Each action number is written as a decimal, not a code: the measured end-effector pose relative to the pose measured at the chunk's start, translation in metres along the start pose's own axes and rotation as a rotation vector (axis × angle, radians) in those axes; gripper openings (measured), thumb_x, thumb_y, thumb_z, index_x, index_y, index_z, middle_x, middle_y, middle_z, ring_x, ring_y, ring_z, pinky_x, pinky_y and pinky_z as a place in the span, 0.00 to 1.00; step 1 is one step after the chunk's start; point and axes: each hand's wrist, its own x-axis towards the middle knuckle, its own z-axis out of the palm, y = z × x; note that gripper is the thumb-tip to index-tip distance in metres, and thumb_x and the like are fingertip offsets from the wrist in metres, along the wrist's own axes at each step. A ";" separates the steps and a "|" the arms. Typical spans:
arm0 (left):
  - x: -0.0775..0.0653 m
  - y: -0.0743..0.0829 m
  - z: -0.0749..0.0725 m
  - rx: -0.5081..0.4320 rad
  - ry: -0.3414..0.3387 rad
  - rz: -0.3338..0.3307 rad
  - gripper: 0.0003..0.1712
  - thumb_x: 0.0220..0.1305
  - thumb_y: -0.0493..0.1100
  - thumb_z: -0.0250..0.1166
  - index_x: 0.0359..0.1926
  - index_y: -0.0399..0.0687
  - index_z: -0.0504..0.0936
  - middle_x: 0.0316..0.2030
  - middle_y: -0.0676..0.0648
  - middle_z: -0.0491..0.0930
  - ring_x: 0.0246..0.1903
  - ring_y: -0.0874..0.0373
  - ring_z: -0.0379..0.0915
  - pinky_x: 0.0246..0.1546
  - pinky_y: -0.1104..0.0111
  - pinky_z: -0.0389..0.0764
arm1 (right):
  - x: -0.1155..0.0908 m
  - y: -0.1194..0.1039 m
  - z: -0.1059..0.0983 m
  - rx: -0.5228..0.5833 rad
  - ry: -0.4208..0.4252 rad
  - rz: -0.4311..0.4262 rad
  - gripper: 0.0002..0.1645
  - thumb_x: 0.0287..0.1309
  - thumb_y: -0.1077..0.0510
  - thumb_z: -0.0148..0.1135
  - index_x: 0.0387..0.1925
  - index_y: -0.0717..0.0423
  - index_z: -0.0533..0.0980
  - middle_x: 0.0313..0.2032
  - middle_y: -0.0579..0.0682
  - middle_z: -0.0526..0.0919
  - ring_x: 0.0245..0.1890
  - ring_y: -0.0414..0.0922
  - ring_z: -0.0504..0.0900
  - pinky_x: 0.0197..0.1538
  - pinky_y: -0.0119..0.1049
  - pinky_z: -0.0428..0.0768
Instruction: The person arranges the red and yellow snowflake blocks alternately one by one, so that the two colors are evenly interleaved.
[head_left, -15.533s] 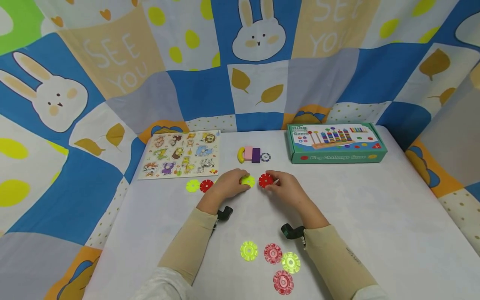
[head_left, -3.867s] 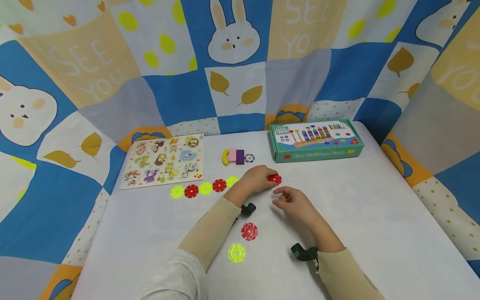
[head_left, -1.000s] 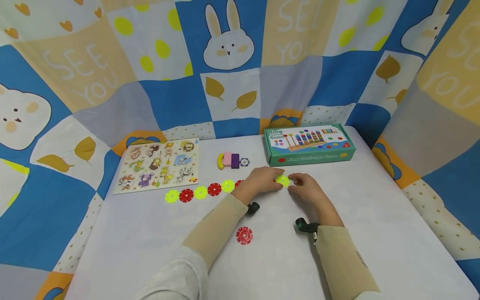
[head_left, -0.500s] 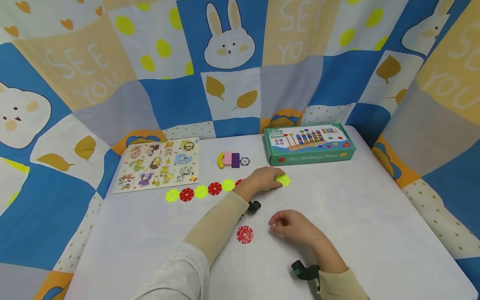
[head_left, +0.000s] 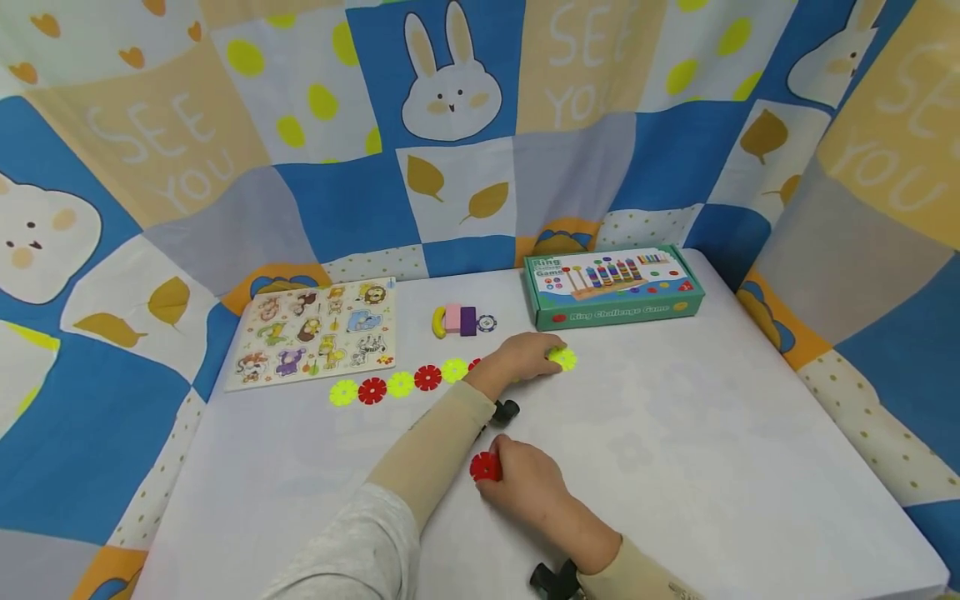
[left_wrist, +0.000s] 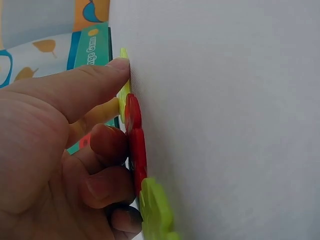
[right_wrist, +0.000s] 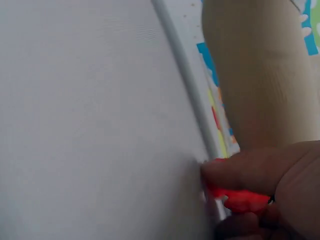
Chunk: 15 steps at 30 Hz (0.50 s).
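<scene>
A row of notched plastic discs, alternating yellow-green and red, runs across the table; a yellow-green disc (head_left: 343, 392) lies at its left end. My left hand (head_left: 525, 357) rests at the right end, thumb and a finger on the edges of the last yellow-green disc (head_left: 564, 358). In the left wrist view, its curled fingers lie against a neighbouring red disc (left_wrist: 137, 150); the hand and forearm hide part of the row in the head view. Nearer the front, my right hand (head_left: 528, 483) pinches a loose red disc (head_left: 483, 467) between thumb and fingers, at or just above the cloth.
An animal puzzle board (head_left: 315, 333) lies at the back left. Behind the row sit a yellow curved piece (head_left: 438, 322), pink block (head_left: 453, 318), purple block (head_left: 468, 321) and small patterned disc (head_left: 487, 323). A green game box (head_left: 615, 287) stands back right, before a printed curtain (head_left: 450, 200).
Over the earlier frames the row has grown rightward and the loose discs in front have dwindled. My right hand has left the last yellow-green disc, come nearer and taken the red one.
</scene>
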 end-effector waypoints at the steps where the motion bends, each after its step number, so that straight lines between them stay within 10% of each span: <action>1: 0.000 -0.001 0.000 -0.001 0.001 -0.002 0.29 0.62 0.56 0.61 0.64 0.62 0.70 0.58 0.58 0.71 0.51 0.61 0.65 0.59 0.62 0.66 | 0.000 0.001 -0.003 0.018 -0.027 -0.011 0.14 0.46 0.49 0.69 0.29 0.50 0.74 0.20 0.38 0.71 0.21 0.36 0.69 0.24 0.32 0.69; 7: 0.001 -0.003 0.003 0.015 0.006 0.002 0.29 0.62 0.56 0.61 0.64 0.62 0.70 0.59 0.59 0.71 0.52 0.61 0.65 0.59 0.62 0.66 | -0.001 0.017 -0.034 0.168 -0.153 -0.058 0.03 0.51 0.55 0.68 0.27 0.50 0.81 0.22 0.36 0.74 0.24 0.36 0.71 0.30 0.32 0.71; 15: 0.001 0.001 0.001 0.026 0.015 0.004 0.29 0.61 0.57 0.62 0.64 0.62 0.71 0.58 0.59 0.72 0.54 0.61 0.66 0.58 0.60 0.67 | 0.018 0.069 -0.098 0.355 -0.033 0.219 0.20 0.56 0.59 0.65 0.52 0.53 0.76 0.27 0.49 0.78 0.24 0.44 0.79 0.29 0.36 0.77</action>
